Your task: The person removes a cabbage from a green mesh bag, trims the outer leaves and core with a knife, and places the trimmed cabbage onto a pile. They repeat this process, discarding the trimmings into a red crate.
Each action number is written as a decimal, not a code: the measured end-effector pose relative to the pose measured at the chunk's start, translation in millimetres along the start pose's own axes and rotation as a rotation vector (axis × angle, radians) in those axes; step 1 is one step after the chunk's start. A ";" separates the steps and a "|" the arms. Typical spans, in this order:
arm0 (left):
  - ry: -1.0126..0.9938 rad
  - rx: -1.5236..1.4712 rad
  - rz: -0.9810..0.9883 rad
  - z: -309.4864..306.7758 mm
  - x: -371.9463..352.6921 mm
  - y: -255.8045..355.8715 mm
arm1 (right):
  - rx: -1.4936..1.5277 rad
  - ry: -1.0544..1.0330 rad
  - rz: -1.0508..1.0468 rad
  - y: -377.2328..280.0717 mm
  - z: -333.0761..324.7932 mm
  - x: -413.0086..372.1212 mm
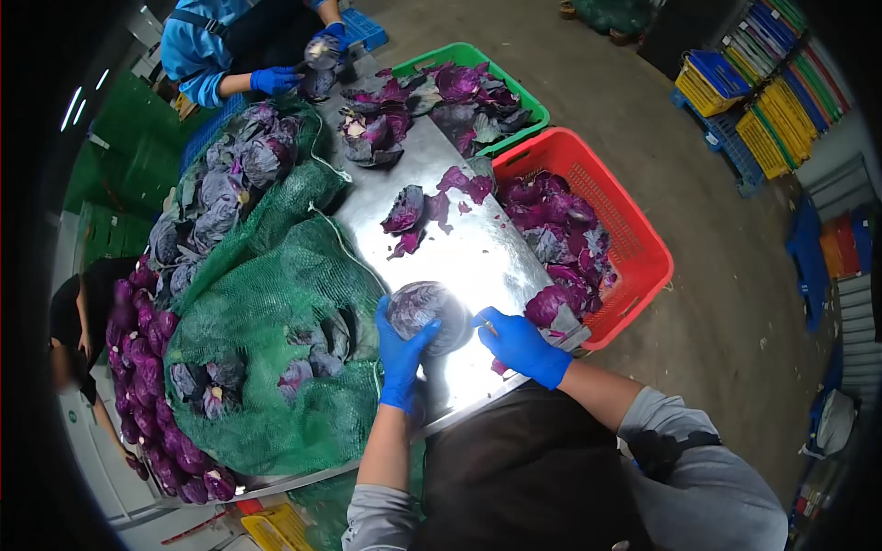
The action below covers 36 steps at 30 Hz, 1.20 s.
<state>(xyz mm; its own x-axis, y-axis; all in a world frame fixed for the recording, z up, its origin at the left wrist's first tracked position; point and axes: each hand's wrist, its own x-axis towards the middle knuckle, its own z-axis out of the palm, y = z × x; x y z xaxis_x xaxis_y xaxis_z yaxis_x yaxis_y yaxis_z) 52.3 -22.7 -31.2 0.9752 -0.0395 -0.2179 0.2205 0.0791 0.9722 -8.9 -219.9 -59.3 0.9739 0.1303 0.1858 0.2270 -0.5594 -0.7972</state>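
A round red cabbage (427, 315) with dull, greyish-purple outer leaves is on the steel table (491, 262) near its front edge. My left hand (401, 354), in a blue glove, grips it from the left, thumb across its near side. Just right of the cabbage is my right hand (522, 347), also blue-gloved, its fingers curled and pressed together with the fingertips close to the cabbage. I cannot tell what, if anything, is pinched in them. Trimmed purple leaves (404, 211) lie beyond the cabbage on the metal.
A red crate (643, 243) and a green crate (537, 106), both with cabbage leaves, stand along the right side. Green mesh sacks (266, 275) of cabbages cover the left, beside piled trimmed cabbages (147, 358). Across the table a blue-gloved person (197, 60) handles a cabbage; another person (78, 312) is far left.
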 end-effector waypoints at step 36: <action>-0.029 0.585 0.330 30.8 -17.0 3.1 | 0.295 -0.035 0.727 24.8 -26.8 21.4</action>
<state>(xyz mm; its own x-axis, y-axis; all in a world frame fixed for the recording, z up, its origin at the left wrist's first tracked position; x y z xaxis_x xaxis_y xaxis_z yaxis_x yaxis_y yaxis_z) 35.7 -52.5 -21.8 0.9867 -0.1333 0.0935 -0.1452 -0.4605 0.8757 17.5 -252.9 -59.6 0.8762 -0.1571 -0.4556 -0.4819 -0.2738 -0.8323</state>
